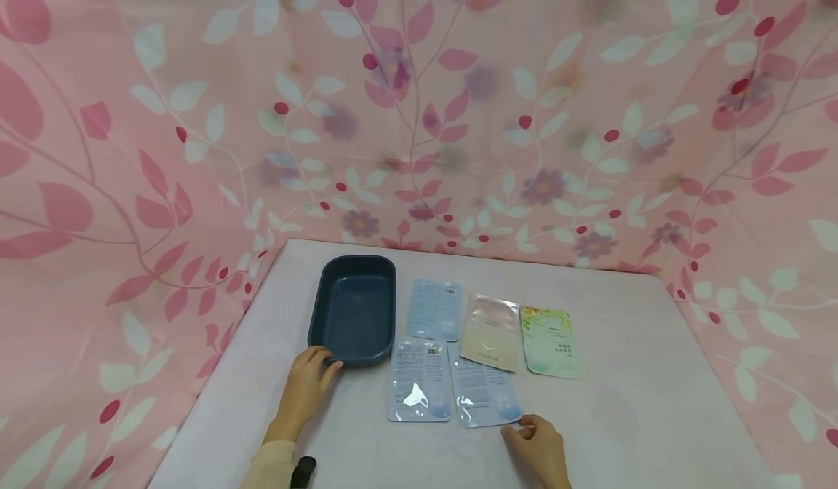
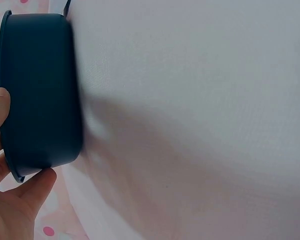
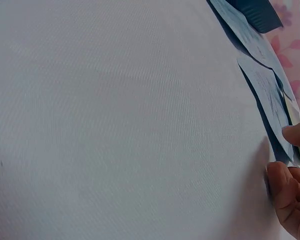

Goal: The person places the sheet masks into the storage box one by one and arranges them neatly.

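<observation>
Grip of the left hand (image 1: 306,383) is closed on the rim of the dark blue basin (image 1: 353,314), at its near left corner. The right hand (image 1: 540,445) has its fingers bent at the near right corner of a blue packet (image 1: 487,402); whether they pinch it cannot be told.

A beige packet (image 1: 491,340) overlaps that packet's upper part, with a green packet (image 1: 551,347) to its right. Two more blue packets, one far (image 1: 435,311) and one near (image 1: 409,387), lie between these and the basin on the white table (image 1: 628,409).

The head view shows the basin's inside; the left wrist view shows its outer wall and a fingertip against it. The right wrist view catches the packets almost edge-on.

Barcodes show on the two left-hand blue packets, but the small print is unreadable; the beige packet's lettering is upside down and unclear. The basin is cut off in the right wrist view.
</observation>
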